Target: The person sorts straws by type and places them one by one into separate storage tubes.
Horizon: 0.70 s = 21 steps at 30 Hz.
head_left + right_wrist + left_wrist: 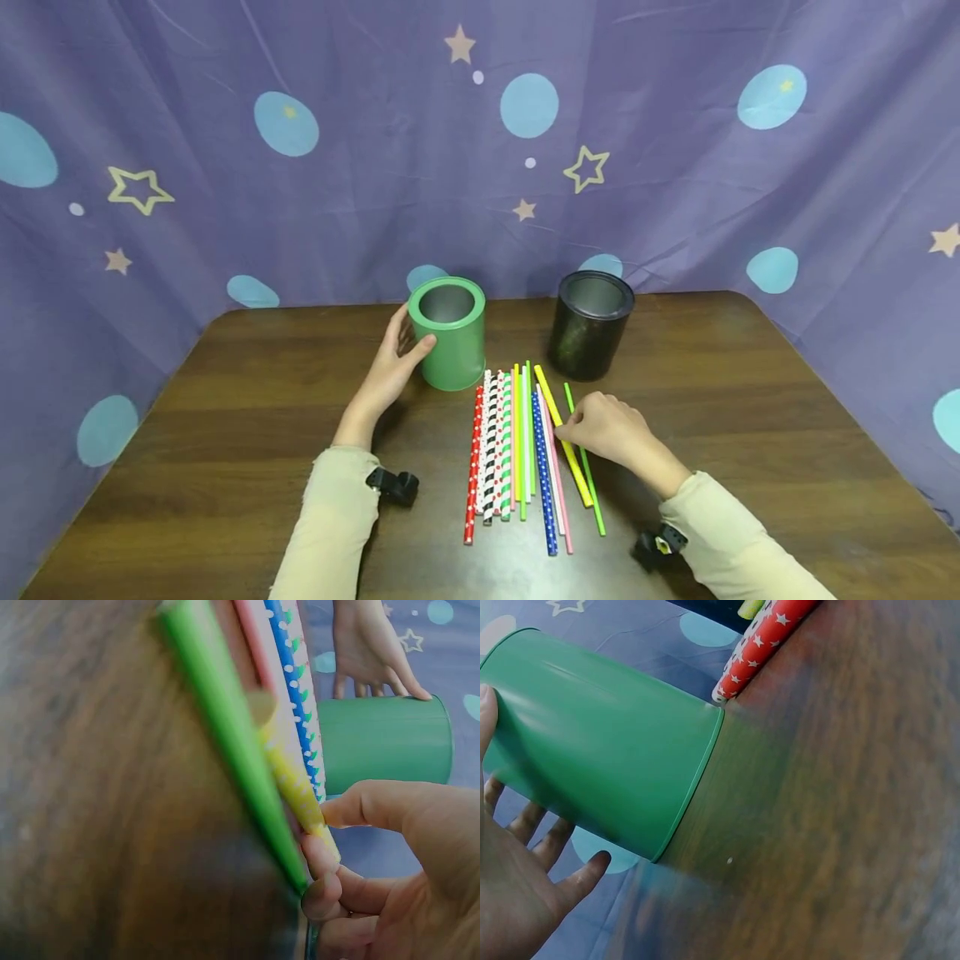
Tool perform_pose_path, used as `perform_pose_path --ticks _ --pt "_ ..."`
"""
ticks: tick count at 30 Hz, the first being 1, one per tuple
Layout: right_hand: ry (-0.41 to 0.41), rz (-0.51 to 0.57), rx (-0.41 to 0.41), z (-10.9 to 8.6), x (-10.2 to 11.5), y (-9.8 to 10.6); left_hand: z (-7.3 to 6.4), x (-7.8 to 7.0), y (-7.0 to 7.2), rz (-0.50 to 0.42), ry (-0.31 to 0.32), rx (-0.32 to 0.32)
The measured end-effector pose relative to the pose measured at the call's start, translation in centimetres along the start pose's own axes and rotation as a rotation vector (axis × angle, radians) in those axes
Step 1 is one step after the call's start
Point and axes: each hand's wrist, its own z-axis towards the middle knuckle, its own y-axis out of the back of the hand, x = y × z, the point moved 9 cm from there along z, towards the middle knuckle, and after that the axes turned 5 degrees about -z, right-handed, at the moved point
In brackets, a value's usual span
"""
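My left hand [395, 356] holds the left side of a green can [459, 354], thumb on the front and fingers behind. The can stands upright and open-topped on the table. With thumb and fingertips, my right hand [609, 427] pinches a yellow paper straw [573, 464], seen closer in the right wrist view [300, 787]. A thin green straw [588, 479] lies just right of it, near my fingers. To the left lies a row of several straws, among them a red one with white stars [473, 479], a black-striped one [491, 467] and a blue dotted one [545, 483].
A black can [588, 337], also open at the top, stands behind my right hand. The brown wooden table [247, 417] reaches back to a purple curtain [390, 167] with stars and blue ovals. A small black device sits at each wrist.
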Motion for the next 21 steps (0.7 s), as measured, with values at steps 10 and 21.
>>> perform_pose_path --ticks 10,21 --pt "0.072 0.221 -0.008 -0.2 0.4 1.7 -0.1 -0.1 -0.1 0.014 0.011 0.000" --pt "0.119 0.498 -0.002 0.1 -0.5 2.2 -0.1 -0.1 -0.4 -0.012 0.002 0.008"
